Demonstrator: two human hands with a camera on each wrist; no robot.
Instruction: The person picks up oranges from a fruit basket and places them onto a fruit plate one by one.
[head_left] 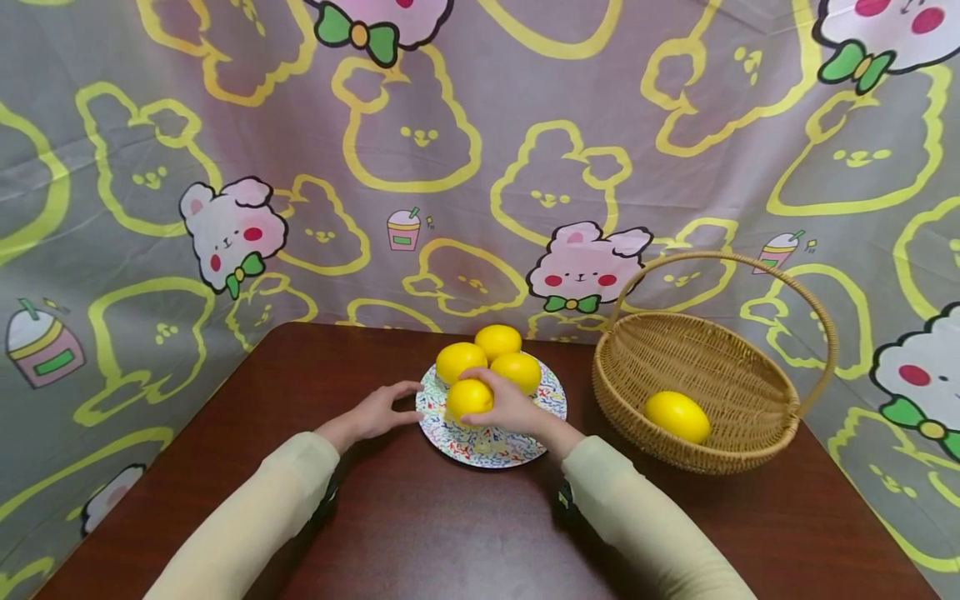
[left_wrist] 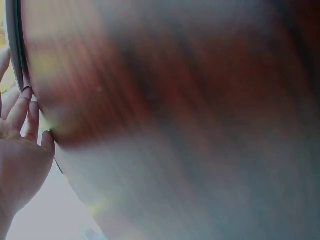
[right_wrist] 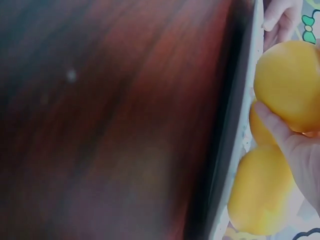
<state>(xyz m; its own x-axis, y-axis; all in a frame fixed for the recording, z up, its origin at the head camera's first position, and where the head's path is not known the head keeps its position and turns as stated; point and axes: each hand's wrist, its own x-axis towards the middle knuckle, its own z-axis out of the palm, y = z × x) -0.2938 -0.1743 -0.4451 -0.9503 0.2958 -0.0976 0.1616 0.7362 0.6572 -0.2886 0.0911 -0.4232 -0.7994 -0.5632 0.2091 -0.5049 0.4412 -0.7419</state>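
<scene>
My right hand point(head_left: 513, 407) grips a yellow lemon point(head_left: 468, 402) between thumb and fingers, over the front-left part of a round speckled plate point(head_left: 487, 450). Behind it, three more lemons point(head_left: 498, 342) sit together on the plate. The right wrist view shows the held lemon point(right_wrist: 290, 82) above another lemon point(right_wrist: 262, 190); whether the held one touches the plate is unclear. At the plate's left rim is my left hand point(head_left: 375, 412), thumb and fingers spread apart, fingertips touching or very near the edge. The left wrist view shows only part of that hand point(left_wrist: 22, 165).
A wicker basket point(head_left: 697, 350) with a tall arched handle stands right of the plate, tilted toward me, with one lemon point(head_left: 677, 417) inside. The dark brown wooden table point(head_left: 420, 533) meets a patterned cloth point(head_left: 450, 208) at its back and sides.
</scene>
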